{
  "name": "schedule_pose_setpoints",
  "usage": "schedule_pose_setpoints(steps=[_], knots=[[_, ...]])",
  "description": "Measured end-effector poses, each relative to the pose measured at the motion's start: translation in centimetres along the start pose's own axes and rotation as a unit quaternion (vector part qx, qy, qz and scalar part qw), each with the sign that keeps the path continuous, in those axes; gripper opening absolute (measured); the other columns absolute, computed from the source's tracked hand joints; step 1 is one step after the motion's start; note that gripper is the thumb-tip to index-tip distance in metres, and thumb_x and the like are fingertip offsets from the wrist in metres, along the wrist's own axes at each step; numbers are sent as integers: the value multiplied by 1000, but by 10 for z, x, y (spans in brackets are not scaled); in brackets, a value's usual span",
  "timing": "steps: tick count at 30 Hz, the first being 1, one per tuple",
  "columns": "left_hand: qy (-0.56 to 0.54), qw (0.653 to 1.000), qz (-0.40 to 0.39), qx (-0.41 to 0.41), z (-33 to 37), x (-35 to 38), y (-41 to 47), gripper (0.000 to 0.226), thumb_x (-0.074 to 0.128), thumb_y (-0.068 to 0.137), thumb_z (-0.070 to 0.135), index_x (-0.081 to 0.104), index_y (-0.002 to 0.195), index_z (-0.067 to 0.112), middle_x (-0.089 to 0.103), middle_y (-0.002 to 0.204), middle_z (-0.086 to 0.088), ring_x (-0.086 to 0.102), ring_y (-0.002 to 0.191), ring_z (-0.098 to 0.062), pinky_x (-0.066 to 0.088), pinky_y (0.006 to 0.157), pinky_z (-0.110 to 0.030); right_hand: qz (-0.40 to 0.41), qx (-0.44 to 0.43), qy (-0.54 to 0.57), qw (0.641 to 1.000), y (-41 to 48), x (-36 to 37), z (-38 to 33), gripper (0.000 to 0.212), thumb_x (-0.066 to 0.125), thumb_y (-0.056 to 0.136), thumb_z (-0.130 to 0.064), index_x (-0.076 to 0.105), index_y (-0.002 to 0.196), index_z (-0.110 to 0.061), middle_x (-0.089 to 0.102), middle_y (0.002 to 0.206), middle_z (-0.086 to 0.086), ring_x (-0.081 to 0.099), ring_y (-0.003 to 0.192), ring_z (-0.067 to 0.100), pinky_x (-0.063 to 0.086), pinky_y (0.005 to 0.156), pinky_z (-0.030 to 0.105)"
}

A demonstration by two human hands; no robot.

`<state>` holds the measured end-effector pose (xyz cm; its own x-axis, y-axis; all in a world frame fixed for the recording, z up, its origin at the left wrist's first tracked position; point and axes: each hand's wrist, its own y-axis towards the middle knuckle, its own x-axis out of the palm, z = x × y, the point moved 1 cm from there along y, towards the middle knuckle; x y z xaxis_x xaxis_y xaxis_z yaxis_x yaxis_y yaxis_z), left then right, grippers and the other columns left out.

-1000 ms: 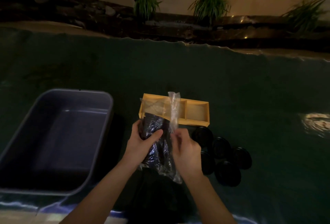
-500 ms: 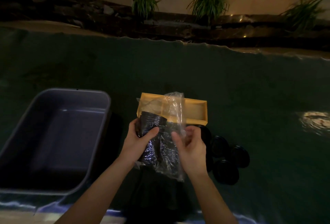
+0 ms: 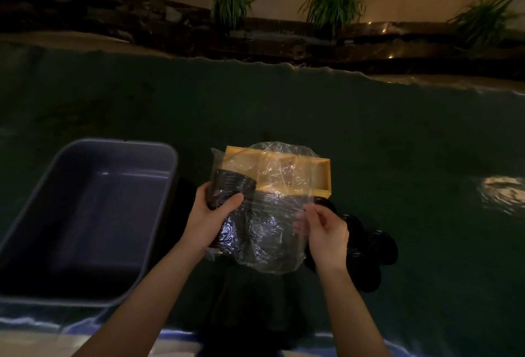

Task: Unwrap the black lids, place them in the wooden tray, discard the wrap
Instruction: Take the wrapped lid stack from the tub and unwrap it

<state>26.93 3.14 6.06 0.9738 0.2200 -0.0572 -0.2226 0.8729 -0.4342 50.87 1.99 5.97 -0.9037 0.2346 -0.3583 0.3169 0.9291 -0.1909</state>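
Note:
My left hand [image 3: 211, 218] grips an upright stack of black lids [image 3: 231, 190] still partly covered in clear plastic wrap [image 3: 272, 214]. My right hand [image 3: 326, 233] pinches the wrap's right edge and holds it stretched out to the right, so the sheet hangs between both hands. Behind the wrap lies the wooden tray [image 3: 324, 177], its compartments seen through the plastic. Several loose black lids [image 3: 377, 248] lie on the dark cloth to the right of my right hand.
A grey plastic tub [image 3: 85, 214] stands at the left, close to my left forearm. The table is covered in a dark green cloth [image 3: 284, 106]. Beyond its far edge run a dark ledge and potted grass plants [image 3: 230, 1].
My right hand has pulled the wrap away from the stack toward the right, opening it from a narrow strip into a wide sheet. My left hand keeps hold of the stack.

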Motion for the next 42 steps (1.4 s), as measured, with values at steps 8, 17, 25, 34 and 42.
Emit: schedule_pose_setpoints(steps=[8,17,25,34,42], knots=[[-33,997,-47,-56,-3,-10,8,97,91,50,61,49,134,37,70,121,1,74,102,-21,59,78,-36,-130,185,324,919,3,-9,-5,17,62,101,-15,77,97,-7,77,84,6,75,78,17,61,69,28],[-97,978,-108,-147,-31,-14,14,74,90,67,50,61,132,30,76,122,-7,75,107,-29,56,97,-50,-172,115,288,935,0,-2,-17,21,64,99,-15,83,90,-14,79,88,9,77,82,22,63,74,31],[-1,992,-17,-128,-37,-3,0,38,74,91,27,62,127,22,64,128,-2,65,107,-18,51,93,-34,-192,48,155,968,-10,44,-20,17,65,101,-21,79,92,-24,79,88,4,76,83,16,61,79,30],[79,990,-94,70,-14,15,-24,8,73,92,16,76,98,20,81,90,0,78,83,-18,62,66,-26,-192,16,107,975,-24,66,-11,17,68,98,-21,79,93,-32,80,91,-1,77,85,14,64,78,32],[77,987,-107,91,-13,14,-21,10,77,85,1,79,90,10,80,83,-11,78,77,-28,63,72,-35,-199,16,125,972,-24,61,-12,16,73,95,-16,80,89,-28,82,88,0,79,80,14,60,68,20]])
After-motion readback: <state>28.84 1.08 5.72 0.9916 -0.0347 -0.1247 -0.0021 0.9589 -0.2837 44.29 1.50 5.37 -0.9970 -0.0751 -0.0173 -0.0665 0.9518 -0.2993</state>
